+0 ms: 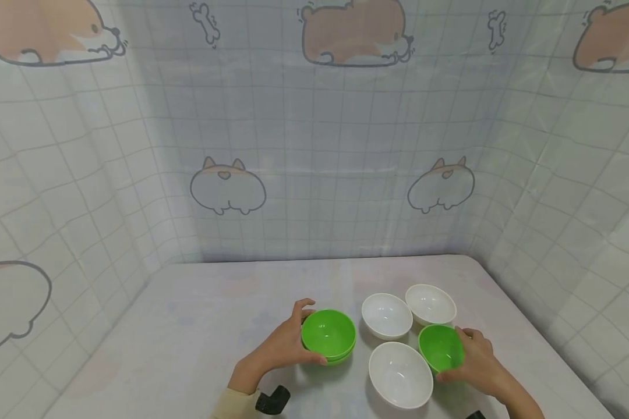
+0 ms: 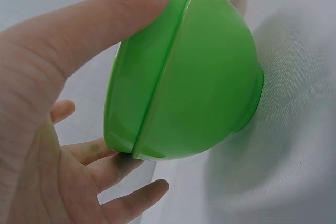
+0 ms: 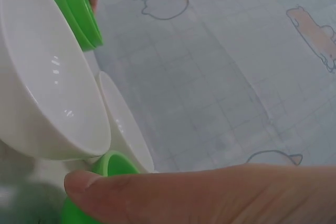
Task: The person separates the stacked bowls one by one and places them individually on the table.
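Observation:
Two nested green bowls (image 1: 328, 334) stand left of the white bowls in the head view. My left hand (image 1: 282, 347) grips this stack from its left side, thumb at the near rim and fingers around the far side. In the left wrist view the upper bowl's rim shows above the lower green bowl (image 2: 205, 77). A smaller-looking green bowl (image 1: 441, 347) is at the right, with my right hand (image 1: 479, 362) holding it by its right side. The right thumb (image 3: 121, 195) crosses in front of that bowl in the right wrist view, hiding much of it.
Between the hands, a white bowl (image 1: 400, 375) stands nearest me, close beside the right green bowl. Behind it are a second white bowl (image 1: 387, 316) and a third white bowl (image 1: 431, 304). The pale-covered table (image 1: 199, 326) meets patterned curtains (image 1: 320, 233) at the back and sides.

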A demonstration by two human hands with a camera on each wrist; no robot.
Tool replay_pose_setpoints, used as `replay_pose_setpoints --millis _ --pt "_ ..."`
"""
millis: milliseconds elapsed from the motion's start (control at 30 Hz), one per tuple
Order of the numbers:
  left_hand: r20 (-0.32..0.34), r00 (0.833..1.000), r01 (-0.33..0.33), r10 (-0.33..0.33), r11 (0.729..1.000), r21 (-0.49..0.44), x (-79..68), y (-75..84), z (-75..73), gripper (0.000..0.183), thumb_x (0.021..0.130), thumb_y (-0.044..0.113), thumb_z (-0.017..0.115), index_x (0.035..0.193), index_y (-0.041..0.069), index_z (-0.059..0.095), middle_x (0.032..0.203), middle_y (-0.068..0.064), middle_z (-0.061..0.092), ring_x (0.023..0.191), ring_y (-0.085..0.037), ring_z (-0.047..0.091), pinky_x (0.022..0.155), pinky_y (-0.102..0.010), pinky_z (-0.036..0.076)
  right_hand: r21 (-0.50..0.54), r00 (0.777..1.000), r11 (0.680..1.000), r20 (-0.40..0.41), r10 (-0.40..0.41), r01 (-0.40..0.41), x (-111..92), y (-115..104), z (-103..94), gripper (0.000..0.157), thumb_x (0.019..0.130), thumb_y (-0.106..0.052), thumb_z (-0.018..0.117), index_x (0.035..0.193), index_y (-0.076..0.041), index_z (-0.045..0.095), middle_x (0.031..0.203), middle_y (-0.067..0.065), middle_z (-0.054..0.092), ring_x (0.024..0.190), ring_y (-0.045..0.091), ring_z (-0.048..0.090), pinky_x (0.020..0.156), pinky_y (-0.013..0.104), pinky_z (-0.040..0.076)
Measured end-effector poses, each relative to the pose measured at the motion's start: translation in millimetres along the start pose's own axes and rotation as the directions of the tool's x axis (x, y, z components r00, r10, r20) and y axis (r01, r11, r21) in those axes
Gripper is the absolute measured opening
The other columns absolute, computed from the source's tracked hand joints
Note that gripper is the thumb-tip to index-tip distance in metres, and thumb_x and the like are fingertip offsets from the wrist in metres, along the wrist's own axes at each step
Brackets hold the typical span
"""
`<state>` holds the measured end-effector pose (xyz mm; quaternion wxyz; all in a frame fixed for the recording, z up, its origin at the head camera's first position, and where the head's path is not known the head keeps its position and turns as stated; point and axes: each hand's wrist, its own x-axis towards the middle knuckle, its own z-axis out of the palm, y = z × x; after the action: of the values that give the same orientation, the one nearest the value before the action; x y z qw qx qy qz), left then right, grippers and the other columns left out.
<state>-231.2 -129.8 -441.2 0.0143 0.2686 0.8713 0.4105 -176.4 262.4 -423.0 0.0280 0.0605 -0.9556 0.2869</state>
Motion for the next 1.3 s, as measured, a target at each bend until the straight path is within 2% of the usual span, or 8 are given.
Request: replay_pose_setpoints --millis 300,567,800,1067,1300 --pt "0.002 1.000 0.000 0.000 1.000 -0.007 -0.7 1.7 -0.2 0.110 0.065 0.047 0.088 0.143 0.015 0.018 0.139 -0.017 0.046 0.121 -0.031 0.051 0.095 -0.054 0.042 -0.020 0.999 0.999 -0.020 -0.032 0.031 -1.3 4.2 2.7 0.105 0.054 -0.034 0.091 0.133 0.015 0.042 0.122 0.041 0.036 0.107 0.056 0.037 0.075 0.063 0.044" --pt "0.004 1.000 -0.005 0.005 1.000 0.001 -0.1 1.3 0.3 0.110 0.065 0.047 0.087 0.144 0.015 0.017 0.140 -0.016 0.046 0.121 -0.031 0.051 0.095 -0.053 0.042 -0.033 0.999 0.999 -0.016 -0.028 0.027 -1.3 5.6 2.8 0.108 0.054 -0.035 0.091 0.134 0.017 0.040 0.122 0.040 0.037 0.106 0.054 0.039 0.075 0.061 0.045" --pt "0.014 1.000 -0.001 0.000 1.000 0.006 -0.8 2.5 -0.5 0.109 0.066 0.048 0.087 0.144 0.016 0.018 0.140 -0.016 0.045 0.121 -0.031 0.051 0.094 -0.053 0.043 -0.025 0.999 0.999 -0.018 -0.031 0.030 -2.4 5.2 2.4 0.106 0.053 -0.035 0.090 0.134 0.012 0.042 0.122 0.040 0.036 0.107 0.055 0.038 0.075 0.062 0.044" --pt "0.012 1.000 0.020 -0.020 0.999 0.048 -1.3 2.5 -1.2 0.109 0.064 0.054 0.085 0.144 0.019 0.020 0.139 -0.012 0.046 0.117 -0.026 0.054 0.092 -0.049 0.044 -0.030 1.000 0.999 -0.022 -0.023 0.022 -2.3 3.4 3.1 0.107 0.052 -0.036 0.090 0.132 0.016 0.041 0.121 0.040 0.037 0.106 0.054 0.039 0.076 0.061 0.044" --pt "0.009 0.999 0.037 -0.038 0.998 0.055 -1.1 0.7 -1.1 0.108 0.064 0.056 0.084 0.144 0.021 0.021 0.140 -0.016 0.044 0.119 -0.030 0.052 0.091 -0.052 0.044 -0.039 0.998 0.998 -0.028 -0.059 0.058 -2.3 4.7 4.9 0.110 0.051 -0.036 0.090 0.133 0.018 0.039 0.123 0.042 0.037 0.110 0.059 0.037 0.081 0.068 0.040"
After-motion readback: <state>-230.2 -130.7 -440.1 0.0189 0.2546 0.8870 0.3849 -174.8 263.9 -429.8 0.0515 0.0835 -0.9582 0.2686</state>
